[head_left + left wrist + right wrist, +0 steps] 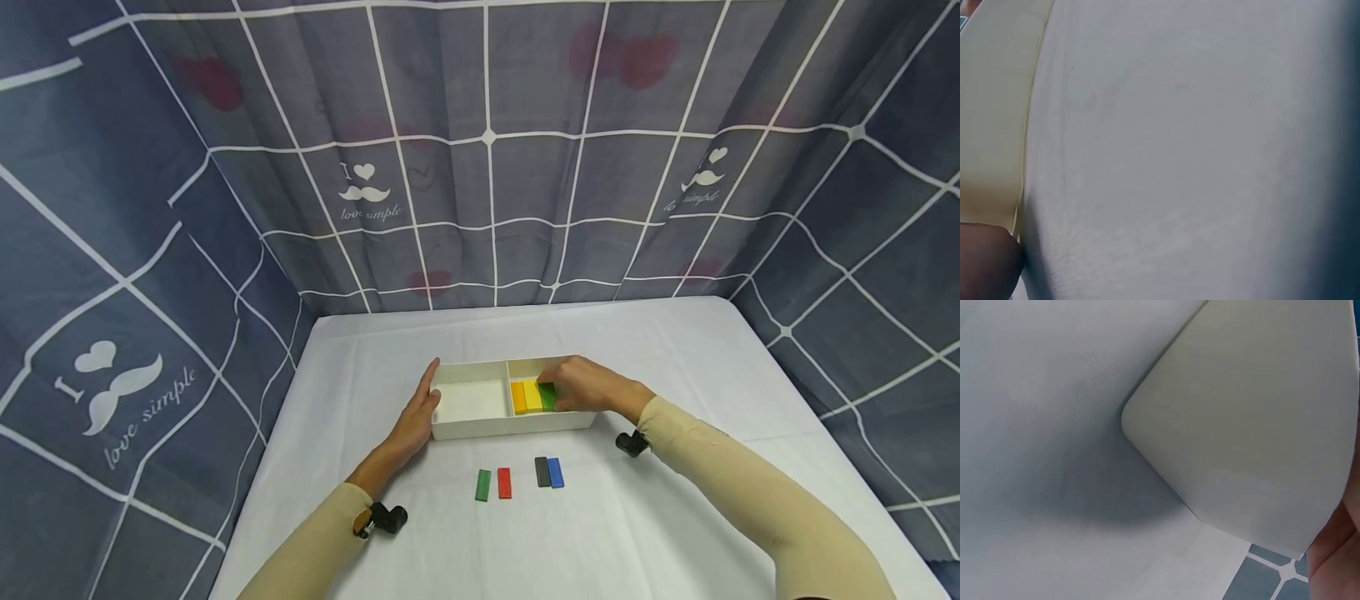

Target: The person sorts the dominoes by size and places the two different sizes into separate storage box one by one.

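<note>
Divided tray [480,428]: left hand [412,422], straight-fingered, presumably steadies its end; right hand [591,386] touches green block [548,399] inside, grip unclear.

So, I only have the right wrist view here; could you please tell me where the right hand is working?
Observer: The right hand is in the right compartment of the white box, at a green block.
Operator: Thank you; what is happening at the box's other end?
Observer: The left hand rests against it.
Operator: And what lies on the near side of the box, please?
Observer: Four loose tiles: a green tile, red tile, black tile and blue tile.
</note>
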Demonstrator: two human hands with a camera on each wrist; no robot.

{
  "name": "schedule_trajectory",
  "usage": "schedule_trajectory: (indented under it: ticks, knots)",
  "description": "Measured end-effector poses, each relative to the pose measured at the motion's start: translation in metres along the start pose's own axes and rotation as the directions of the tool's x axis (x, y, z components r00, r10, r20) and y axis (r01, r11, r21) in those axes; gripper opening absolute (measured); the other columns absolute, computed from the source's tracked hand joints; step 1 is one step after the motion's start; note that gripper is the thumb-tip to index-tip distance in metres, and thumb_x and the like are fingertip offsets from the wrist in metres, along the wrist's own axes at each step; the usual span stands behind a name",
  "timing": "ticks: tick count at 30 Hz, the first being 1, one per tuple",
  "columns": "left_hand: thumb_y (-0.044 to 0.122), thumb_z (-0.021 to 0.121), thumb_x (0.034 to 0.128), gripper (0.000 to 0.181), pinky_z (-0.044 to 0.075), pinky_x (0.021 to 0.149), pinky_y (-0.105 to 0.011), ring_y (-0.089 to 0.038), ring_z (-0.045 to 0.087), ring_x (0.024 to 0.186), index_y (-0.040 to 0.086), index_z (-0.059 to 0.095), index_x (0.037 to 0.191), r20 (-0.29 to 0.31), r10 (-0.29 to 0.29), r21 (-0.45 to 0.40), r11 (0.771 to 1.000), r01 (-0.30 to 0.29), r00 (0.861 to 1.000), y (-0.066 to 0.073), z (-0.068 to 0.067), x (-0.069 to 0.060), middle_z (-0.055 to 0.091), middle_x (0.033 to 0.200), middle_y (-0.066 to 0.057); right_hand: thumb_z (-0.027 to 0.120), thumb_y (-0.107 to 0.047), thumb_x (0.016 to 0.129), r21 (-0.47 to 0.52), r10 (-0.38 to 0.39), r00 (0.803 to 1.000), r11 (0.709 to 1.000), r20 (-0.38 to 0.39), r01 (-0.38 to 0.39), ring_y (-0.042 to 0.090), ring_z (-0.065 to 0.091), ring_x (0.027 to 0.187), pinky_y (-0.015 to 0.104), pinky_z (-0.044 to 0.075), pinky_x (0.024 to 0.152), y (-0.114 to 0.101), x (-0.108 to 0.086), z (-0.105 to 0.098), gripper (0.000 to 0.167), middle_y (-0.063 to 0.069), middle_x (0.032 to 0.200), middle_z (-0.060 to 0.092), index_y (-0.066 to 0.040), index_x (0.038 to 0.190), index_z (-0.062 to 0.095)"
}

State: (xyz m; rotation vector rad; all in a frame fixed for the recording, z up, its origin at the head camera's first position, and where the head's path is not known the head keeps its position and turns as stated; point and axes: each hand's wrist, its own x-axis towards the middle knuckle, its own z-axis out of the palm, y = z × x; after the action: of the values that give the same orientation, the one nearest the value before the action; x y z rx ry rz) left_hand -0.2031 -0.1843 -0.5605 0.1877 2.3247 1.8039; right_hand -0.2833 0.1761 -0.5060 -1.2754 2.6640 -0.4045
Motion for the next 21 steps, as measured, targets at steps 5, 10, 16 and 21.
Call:
schedule_trajectory:
  ticks: [5,10,16,21]
  knots:
    - [0.026,0.026,0.1220,0.061,-0.001,0.138,-0.063,-0.029,-0.004,0.173,0.037,0.004,0.178,-0.004,0.007,0.002,1.000,-0.007,1.000,0.001,0.000,-0.001,0.000,0.186,0.002,0.089,-0.016,0.091,0.055,0.029,0.999,0.998,-0.018,-0.028,0.027,0.075,0.120,0.046,0.062,0.107,0.000,-0.002,0.000,0.048,0.011,0.132,0.079,-0.002,0.135,0.076]
    - [0.029,0.028,0.1223,0.060,0.001,0.138,-0.062,-0.030,-0.001,0.173,0.037,0.006,0.178,-0.036,0.024,0.031,0.999,-0.023,0.999,0.003,0.001,-0.003,0.003,0.186,0.001,0.081,-0.018,0.098,0.124,0.043,0.995,0.992,-0.086,-0.032,0.027,0.074,0.127,0.048,0.060,0.110,0.001,-0.005,0.000,0.042,0.009,0.136,0.078,-0.004,0.137,0.075]
    - [0.027,0.030,0.1227,0.060,0.007,0.139,-0.060,-0.031,0.004,0.172,0.035,0.007,0.178,-0.076,0.054,0.065,0.997,-0.049,0.996,0.006,0.002,-0.005,0.005,0.186,-0.004,0.079,-0.020,0.102,0.231,0.094,0.977,0.972,-0.194,-0.047,0.030,0.073,0.130,0.052,0.059,0.112,-0.003,-0.013,-0.005,0.040,0.008,0.138,0.077,-0.005,0.139,0.075]
    - [0.023,0.031,0.1225,0.060,0.010,0.139,-0.059,-0.033,0.009,0.172,0.031,0.010,0.178,-0.099,0.075,0.071,0.995,-0.068,0.992,0.007,0.002,-0.005,0.010,0.186,-0.008,0.078,-0.019,0.102,0.302,0.145,0.934,0.952,-0.326,-0.042,0.032,0.075,0.123,0.055,0.060,0.107,-0.008,-0.023,-0.009,0.036,0.007,0.134,0.079,-0.006,0.136,0.077]
